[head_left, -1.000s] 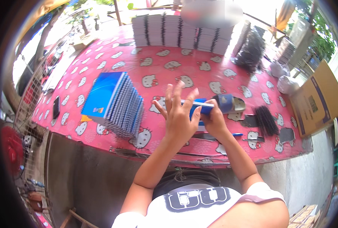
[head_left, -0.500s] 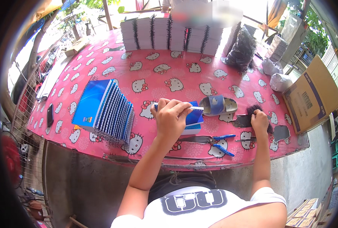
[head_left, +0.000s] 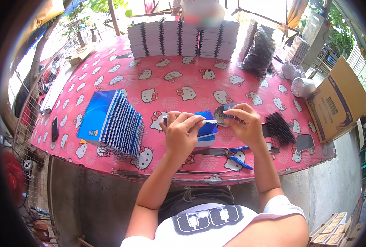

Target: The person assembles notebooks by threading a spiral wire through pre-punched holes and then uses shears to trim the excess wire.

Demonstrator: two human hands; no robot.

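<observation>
My left hand is closed on an unbound blue notebook, whose white edge pokes out past the fingertips. Below it lies a short stack of blue-covered notebooks, partly hidden by the hand. Close by on the right, my right hand pinches a short black binding coil, mostly covered by the fingers. A slipper lies behind that hand. To the right, a heap of black binding coils rests on the table. Blue-handled pliers lie near the front edge.
A tall pile of coil-bound blue notebooks stands at left, with a phone farther out. Thick bound stacks line the back, beside a dark plastic bag. A cardboard box sits right. Another person stands beyond the table.
My right hand has come left from the coil heap to beside my left hand, carrying a coil. My left hand keeps its hold on the notebook.
</observation>
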